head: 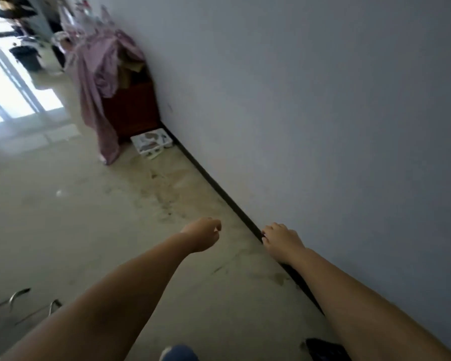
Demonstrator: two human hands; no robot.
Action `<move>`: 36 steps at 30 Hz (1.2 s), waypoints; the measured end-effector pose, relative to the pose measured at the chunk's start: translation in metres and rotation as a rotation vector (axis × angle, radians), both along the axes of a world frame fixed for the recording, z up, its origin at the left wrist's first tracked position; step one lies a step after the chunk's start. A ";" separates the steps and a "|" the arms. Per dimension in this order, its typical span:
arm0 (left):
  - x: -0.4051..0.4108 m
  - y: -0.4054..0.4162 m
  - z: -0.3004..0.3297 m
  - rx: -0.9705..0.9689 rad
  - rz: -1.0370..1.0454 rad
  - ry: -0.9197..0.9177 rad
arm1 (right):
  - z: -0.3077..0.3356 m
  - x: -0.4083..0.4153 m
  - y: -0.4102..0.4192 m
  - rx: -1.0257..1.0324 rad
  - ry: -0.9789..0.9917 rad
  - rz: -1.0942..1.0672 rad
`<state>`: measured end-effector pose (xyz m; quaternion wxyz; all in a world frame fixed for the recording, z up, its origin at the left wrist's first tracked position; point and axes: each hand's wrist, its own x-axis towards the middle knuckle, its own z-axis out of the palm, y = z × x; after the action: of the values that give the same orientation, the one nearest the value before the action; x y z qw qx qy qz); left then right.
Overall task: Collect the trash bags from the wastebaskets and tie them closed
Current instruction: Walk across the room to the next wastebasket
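Both my arms reach out ahead of me over the bare floor (63, 230), and neither grip has anything in it. My left hand (202, 234) hangs with its fingers loosely curled, released. My right hand (280, 241) is likewise slack and unladen, hovering over the dark skirting strip (219, 190) where the floor meets the grey wall (323, 100).

What matters now is where the dark wastebasket (28, 57) stands. It is far off at the upper left, well apart from both hands, near the bright doorway. It looks to have a dark trash bag lining its rim, though blur keeps me from being sure. It lies up and to the left of my left hand, so that hand is the nearer one, and I judge it should lead the reach once I have walked over. The wastebasket stands upright, its open mouth facing up, so the bag should lift straight out.

Between me and it, against the wall, sits a reddish cabinet (133, 108) draped in pink cloth (97, 82), with a white box (151, 143) on the floor just beside it. My path should pass left of these.
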<state>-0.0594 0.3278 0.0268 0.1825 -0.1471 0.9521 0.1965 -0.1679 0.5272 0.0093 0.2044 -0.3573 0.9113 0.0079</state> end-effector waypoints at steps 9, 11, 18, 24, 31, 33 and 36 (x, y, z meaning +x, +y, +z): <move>0.176 -0.136 -0.013 0.027 0.347 -0.105 | -0.015 0.112 -0.211 0.042 -0.048 0.374; 0.211 -0.166 -0.015 0.032 0.421 -0.119 | -0.020 0.145 -0.253 0.039 -0.062 0.432; 0.263 -0.235 -0.027 0.079 0.552 -0.109 | -0.036 0.205 -0.339 0.104 -0.120 0.535; 0.247 -0.293 -0.045 0.129 0.587 -0.102 | -0.049 0.192 -0.420 0.121 -0.143 0.583; 0.216 -0.425 -0.063 0.224 0.758 -0.080 | -0.064 0.138 -0.544 0.183 -0.191 0.637; 0.207 -0.462 -0.062 0.236 0.806 -0.088 | -0.064 0.120 -0.586 0.214 -0.220 0.654; 0.197 -0.518 -0.059 0.215 0.865 -0.084 | -0.059 0.099 -0.657 0.230 -0.224 0.696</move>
<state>0.1375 -0.1899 -0.0322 0.1364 -0.5200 0.7688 0.3464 -0.0689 -0.1299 -0.0496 0.3267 -0.6186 0.7007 0.1398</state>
